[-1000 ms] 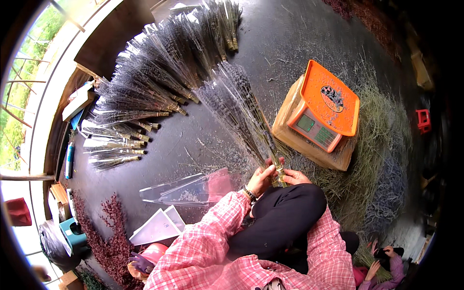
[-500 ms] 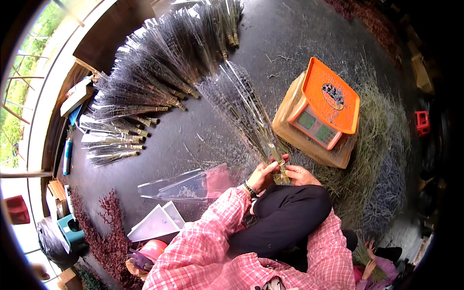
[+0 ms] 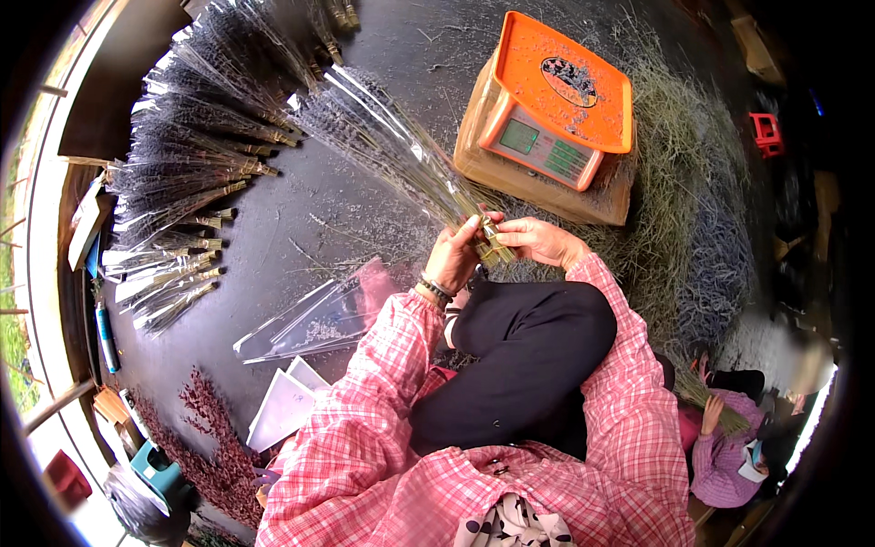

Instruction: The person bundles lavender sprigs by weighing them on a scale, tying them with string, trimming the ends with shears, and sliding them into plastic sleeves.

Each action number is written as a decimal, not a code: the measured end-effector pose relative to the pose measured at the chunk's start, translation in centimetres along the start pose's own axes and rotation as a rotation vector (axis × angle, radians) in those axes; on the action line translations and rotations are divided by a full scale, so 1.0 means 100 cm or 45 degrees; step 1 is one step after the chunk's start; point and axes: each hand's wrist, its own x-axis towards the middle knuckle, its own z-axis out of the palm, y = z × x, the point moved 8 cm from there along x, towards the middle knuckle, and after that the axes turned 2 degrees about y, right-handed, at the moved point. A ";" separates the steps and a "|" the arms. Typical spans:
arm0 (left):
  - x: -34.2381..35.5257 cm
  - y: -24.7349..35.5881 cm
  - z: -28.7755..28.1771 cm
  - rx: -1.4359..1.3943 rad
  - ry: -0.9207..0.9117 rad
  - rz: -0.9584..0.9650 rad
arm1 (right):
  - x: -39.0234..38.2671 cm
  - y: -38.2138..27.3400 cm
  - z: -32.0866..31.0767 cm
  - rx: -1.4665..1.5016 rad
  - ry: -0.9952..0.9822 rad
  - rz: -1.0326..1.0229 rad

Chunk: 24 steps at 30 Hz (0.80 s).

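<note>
**Flower bundle [image 3: 401, 150] stays held at its stems**

Head view: the outlook has swung, so the orange scale [image 3: 561, 96] sits higher. The left hand [image 3: 451, 258] and right hand [image 3: 542, 242] keep fingers closed on the bundle's stem end, just beyond the crossed leg [image 3: 519, 319]; its tips point toward the laid bundles [image 3: 196, 146]. Work seems still centred there, on the stems.

A clear-wrapped lavender bundle [image 3: 406, 159] slants away to the left.

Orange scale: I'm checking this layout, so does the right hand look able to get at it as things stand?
Probably yes: the orange scale sits on a box just beyond the right hand, and nothing appears to block the way, though that hand is occupied at the flower bundle.
</note>
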 end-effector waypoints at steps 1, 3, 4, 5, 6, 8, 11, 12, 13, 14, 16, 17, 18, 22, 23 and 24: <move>0.002 -0.001 0.001 -0.016 0.006 -0.013 | -0.001 -0.003 -0.002 -0.070 0.025 -0.005; 0.006 -0.004 0.002 -0.054 0.037 -0.027 | -0.001 -0.005 -0.006 -0.115 0.016 -0.006; 0.007 -0.003 0.002 -0.051 0.053 -0.014 | -0.001 -0.007 -0.006 -0.137 0.012 -0.007; 0.008 -0.003 0.002 -0.048 0.068 0.000 | -0.001 -0.009 -0.006 -0.171 0.003 -0.025; 0.008 -0.002 0.001 -0.045 0.084 0.014 | -0.001 -0.010 -0.007 -0.174 0.020 -0.024; 0.008 -0.004 0.001 -0.037 0.165 0.017 | -0.004 -0.012 -0.008 -0.173 0.060 -0.030; 0.008 -0.006 0.005 -0.031 0.254 0.030 | -0.004 -0.008 -0.012 -0.201 0.050 -0.091; 0.008 -0.007 0.005 -0.042 0.270 0.030 | -0.006 -0.007 -0.012 -0.217 0.041 -0.115; 0.011 -0.007 0.001 -0.040 0.267 0.050 | -0.015 -0.014 -0.013 -0.302 0.121 -0.136; 0.013 -0.006 -0.005 -0.035 0.273 0.073 | -0.024 -0.021 -0.016 -0.401 0.235 -0.162; 0.014 0.002 -0.008 0.078 0.322 0.113 | -0.056 -0.036 -0.039 -0.573 0.411 -0.186; 0.012 0.008 -0.004 0.096 0.315 0.148 | -0.076 -0.038 -0.059 -0.605 0.471 -0.232; 0.011 0.014 0.001 0.111 0.302 0.182 | -0.103 -0.043 -0.077 -0.621 0.553 -0.264; 0.012 0.043 0.008 0.071 0.296 0.321 | -0.211 -0.013 -0.161 -0.517 0.987 -0.365; 0.013 0.049 0.017 0.101 0.237 0.322 | -0.230 0.015 -0.180 -0.511 1.104 -0.358; 0.013 0.054 0.025 0.130 0.176 0.319 | -0.241 0.055 -0.198 -0.499 1.224 -0.345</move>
